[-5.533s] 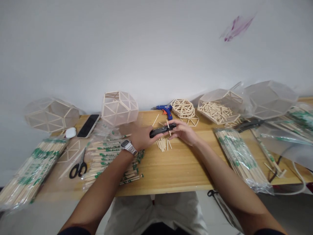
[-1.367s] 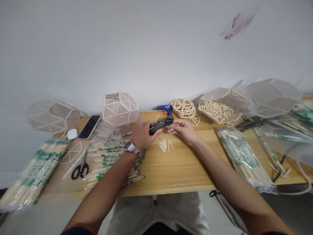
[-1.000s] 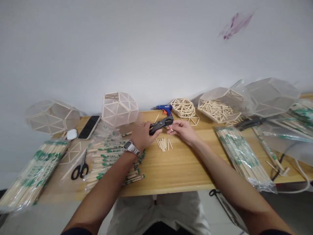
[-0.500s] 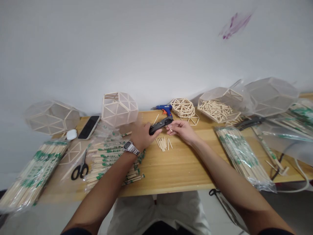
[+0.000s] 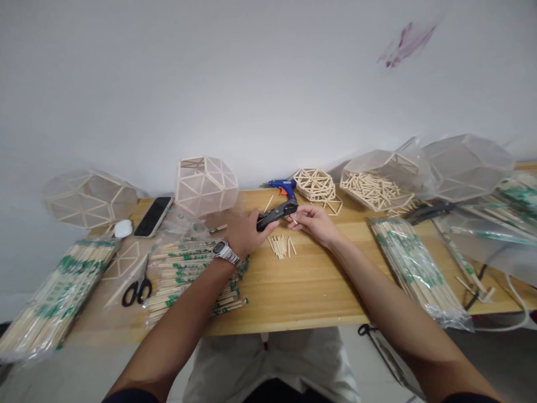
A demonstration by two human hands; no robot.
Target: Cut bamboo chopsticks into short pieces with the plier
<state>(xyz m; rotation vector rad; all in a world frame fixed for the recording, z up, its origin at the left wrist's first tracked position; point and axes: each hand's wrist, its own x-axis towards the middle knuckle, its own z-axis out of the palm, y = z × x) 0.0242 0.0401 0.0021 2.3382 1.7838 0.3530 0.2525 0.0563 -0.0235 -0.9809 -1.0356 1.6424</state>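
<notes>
My left hand [image 5: 247, 232], with a metal watch on its wrist, is wrapped round the handles of a black hand cutter [image 5: 277, 212]. The tool's head points right, towards my right hand [image 5: 314, 223]. Between the fingertips of that hand is a short wooden stick [image 5: 293, 219], its end by the cutter's head; the fingers hide much of it. Just below, a small group of cut wooden sticks [image 5: 277, 246] lies on the wooden table [image 5: 293, 296]. Behind the cutter rests a blue glue gun [image 5: 282, 184], nozzle to the left.
Stacked stick frames [image 5: 314, 184] and a translucent faceted shell full of short sticks [image 5: 371, 187] stand at the back. Wrapped chopsticks [image 5: 184, 274] lie left, with scissors [image 5: 137, 291] and a phone [image 5: 154, 217]. A chopstick pack [image 5: 415, 268] lies right.
Both hands keep their hold and place, the cutter and short stick staying together. Only the camera view has shifted very slightly.
</notes>
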